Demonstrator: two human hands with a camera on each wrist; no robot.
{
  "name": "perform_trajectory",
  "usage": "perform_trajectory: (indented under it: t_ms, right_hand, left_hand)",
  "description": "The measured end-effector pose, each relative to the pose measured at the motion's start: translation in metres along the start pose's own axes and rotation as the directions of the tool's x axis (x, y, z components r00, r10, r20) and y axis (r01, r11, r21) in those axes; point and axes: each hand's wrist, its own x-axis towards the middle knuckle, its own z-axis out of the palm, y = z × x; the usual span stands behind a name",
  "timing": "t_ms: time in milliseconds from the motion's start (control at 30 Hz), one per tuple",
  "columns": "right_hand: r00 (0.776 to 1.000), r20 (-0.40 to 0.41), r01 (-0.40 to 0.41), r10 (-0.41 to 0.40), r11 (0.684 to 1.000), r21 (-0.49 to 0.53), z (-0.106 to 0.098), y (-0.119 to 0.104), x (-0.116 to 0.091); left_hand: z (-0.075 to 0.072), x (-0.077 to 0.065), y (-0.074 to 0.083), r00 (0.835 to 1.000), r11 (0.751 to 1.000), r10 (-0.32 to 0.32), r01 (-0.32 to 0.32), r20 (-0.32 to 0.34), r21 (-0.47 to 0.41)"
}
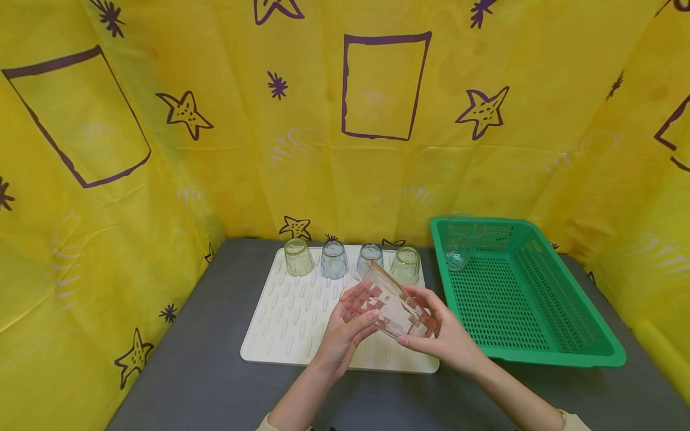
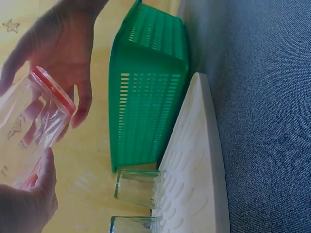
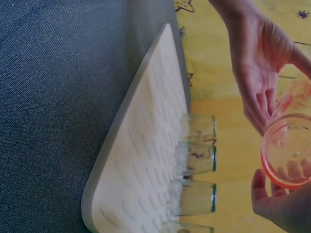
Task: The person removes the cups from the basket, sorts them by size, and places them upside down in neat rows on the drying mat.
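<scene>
Both hands hold a pink-tinted clear drinking glass, tilted, above a white ribbed drying board. My left hand grips the glass near its mouth, thumb on the near side and fingers behind. At the base end, my right hand holds it between thumb and fingers. The thick reddish base faces the right wrist camera. Along the board's far edge several small tinted glasses stand upside down, among them a yellow-green glass, a blue glass and a green glass.
A green slotted plastic basket stands to the right of the board, with a tall clear glass in its far left corner. Everything rests on a dark grey table. A yellow patterned cloth hangs behind and at both sides.
</scene>
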Motion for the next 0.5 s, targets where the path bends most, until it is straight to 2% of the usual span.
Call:
perform_trajectory:
  t_ms: [267, 500]
  right_hand:
    - [1.000, -0.005, -0.013, 0.013, 1.000, 0.024, 0.0014, 0.0014, 0.0003]
    - [1.000, -0.016, 0.000, 0.000, 1.000, 0.019, 0.0020, 0.0027, -0.0008]
  left_hand:
    - [0.0024, -0.0009, -0.0004, 1.000, 0.999, -0.026, 0.027, 0.006, -0.042]
    - [0.0016, -0.0007, -0.0009, 0.999, 1.000, -0.025, 0.025, 0.027, -0.017]
